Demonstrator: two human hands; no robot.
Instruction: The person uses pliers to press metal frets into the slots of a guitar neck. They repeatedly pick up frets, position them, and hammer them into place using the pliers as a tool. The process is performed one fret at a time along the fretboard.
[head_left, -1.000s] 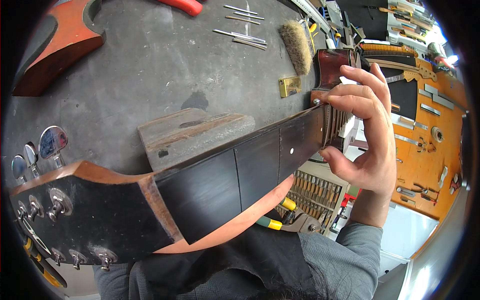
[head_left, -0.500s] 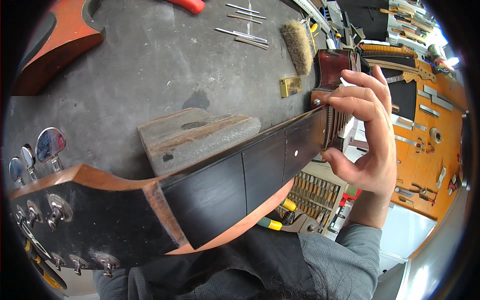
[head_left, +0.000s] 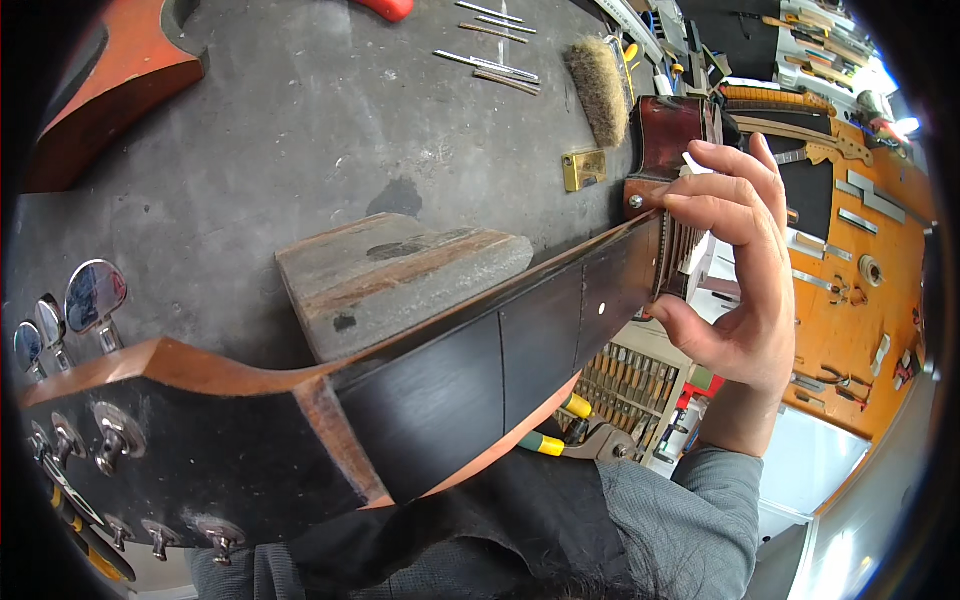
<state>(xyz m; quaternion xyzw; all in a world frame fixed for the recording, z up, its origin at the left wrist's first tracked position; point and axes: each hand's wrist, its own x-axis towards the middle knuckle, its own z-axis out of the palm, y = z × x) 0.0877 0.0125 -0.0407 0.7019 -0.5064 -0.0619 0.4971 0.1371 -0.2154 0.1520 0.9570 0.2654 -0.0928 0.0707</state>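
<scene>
A guitar neck with a black fingerboard (head_left: 440, 395) runs diagonally across the view, its black headstock (head_left: 200, 460) with chrome tuners at lower left. My right hand (head_left: 730, 270) curls over the far end, thumb and index finger at opposite edges, around a ridged piece (head_left: 678, 250) with white that I cannot make out. Skin of my left hand (head_left: 480, 460) shows below the neck, its fingers hidden. A worn grey-brown block (head_left: 400, 285) lies behind the neck, on the dark bench top (head_left: 250, 170). A dark red guitar body (head_left: 665, 135) is at the far end.
An orange shaped form (head_left: 110, 105), thin metal rods (head_left: 485, 70), a brush (head_left: 595, 90) and a small brass block (head_left: 583, 170) lie on the bench. Below the neck are yellow-handled pliers (head_left: 590, 445) and a tray of small tools (head_left: 630, 380). An orange tool board (head_left: 850, 330) stands right.
The neck and headstock have shifted slightly right and down over the last second. My right hand has moved slightly right and keeps much the same curled pose.
</scene>
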